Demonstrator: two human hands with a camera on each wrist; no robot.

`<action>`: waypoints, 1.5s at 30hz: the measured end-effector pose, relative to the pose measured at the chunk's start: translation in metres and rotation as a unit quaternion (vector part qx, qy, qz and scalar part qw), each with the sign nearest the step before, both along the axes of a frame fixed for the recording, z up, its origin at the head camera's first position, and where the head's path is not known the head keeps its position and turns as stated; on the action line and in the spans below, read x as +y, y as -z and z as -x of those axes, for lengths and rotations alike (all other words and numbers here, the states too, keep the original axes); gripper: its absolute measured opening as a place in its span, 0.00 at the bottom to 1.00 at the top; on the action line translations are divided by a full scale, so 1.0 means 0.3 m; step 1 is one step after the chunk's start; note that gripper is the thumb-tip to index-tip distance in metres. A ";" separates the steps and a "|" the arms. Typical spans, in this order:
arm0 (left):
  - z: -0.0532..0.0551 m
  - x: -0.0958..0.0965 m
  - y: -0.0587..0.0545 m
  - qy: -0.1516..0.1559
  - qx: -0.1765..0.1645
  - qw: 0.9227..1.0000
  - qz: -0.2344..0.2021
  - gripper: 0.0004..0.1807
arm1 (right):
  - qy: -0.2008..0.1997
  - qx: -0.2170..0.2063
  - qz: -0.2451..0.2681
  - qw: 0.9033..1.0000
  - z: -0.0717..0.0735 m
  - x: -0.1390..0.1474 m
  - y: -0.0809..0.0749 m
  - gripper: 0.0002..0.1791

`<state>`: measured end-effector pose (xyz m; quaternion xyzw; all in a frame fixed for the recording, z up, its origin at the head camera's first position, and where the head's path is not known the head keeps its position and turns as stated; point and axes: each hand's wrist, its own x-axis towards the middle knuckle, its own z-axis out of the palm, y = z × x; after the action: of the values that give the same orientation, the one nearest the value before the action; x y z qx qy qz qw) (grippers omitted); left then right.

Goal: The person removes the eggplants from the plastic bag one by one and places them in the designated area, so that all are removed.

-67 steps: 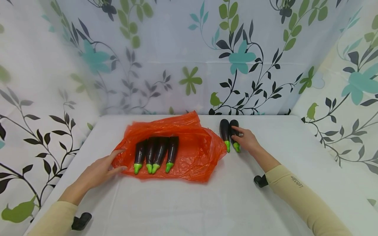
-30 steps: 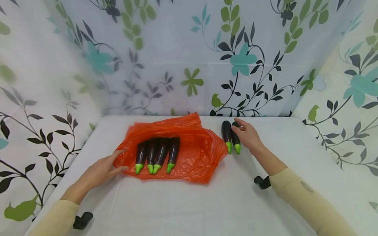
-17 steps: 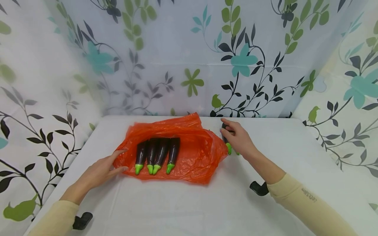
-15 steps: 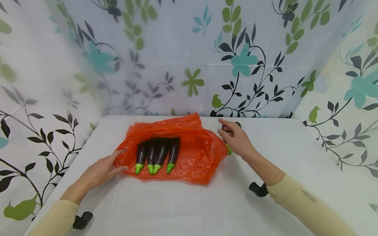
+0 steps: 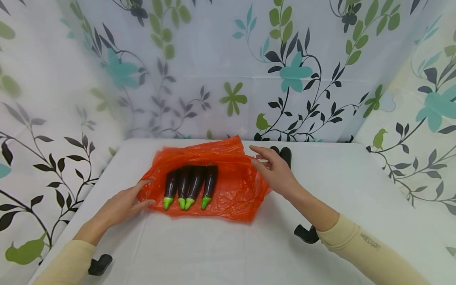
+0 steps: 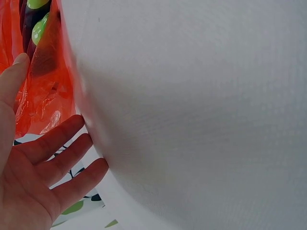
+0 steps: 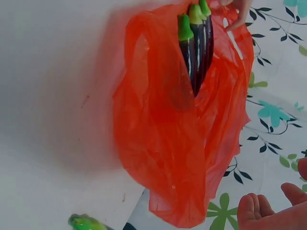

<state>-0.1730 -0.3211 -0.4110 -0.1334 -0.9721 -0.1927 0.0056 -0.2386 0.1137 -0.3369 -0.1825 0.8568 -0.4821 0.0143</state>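
Observation:
An orange-red plastic bag (image 5: 231, 194) lies spread in the head view, its mouth toward me. Several dark purple eggplants (image 5: 194, 182) with green stem ends rest side by side in it. My left hand (image 5: 119, 206) is at the bag's left edge with thumb and fingers spread; in the left wrist view the thumb lies over the bag's plastic. Over the bag's right end my right hand (image 5: 276, 170) reaches with extended fingers, and no object shows in its grasp. Two loose eggplants (image 5: 286, 155) lie just behind that hand, partly hidden by it.
A white-covered table (image 5: 206, 253) carries everything, with a leaf-patterned curtain (image 5: 199, 47) behind and at both sides. Black camera mounts (image 5: 307, 234) hang below both wrists. One green stem end (image 7: 86, 223) shows low in the right wrist view.
My right hand has moved left, from the two loose eggplants to the bag's right edge. Those eggplants stay on the table. My left hand has kept its place at the bag.

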 end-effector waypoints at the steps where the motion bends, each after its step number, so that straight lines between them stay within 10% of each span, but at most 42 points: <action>1: 0.000 -0.001 0.000 0.001 0.000 1.000 0.001 0.38 | -0.003 0.002 0.003 1.000 -0.001 -0.005 0.000 0.25; 13: -0.001 0.000 -0.002 0.002 0.002 1.000 0.004 0.37 | -0.044 0.010 -0.010 0.999 -0.019 -0.072 0.009 0.25; 45: 0.006 -0.007 0.007 0.008 0.004 1.000 0.008 0.38 | -0.109 -0.147 -0.085 0.979 0.010 -0.251 0.119 0.33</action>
<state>-0.1749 -0.3231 -0.4129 -0.1423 -0.9724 -0.1846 0.0065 -0.2415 0.0384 -0.3724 -0.1999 0.8580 -0.4251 0.2079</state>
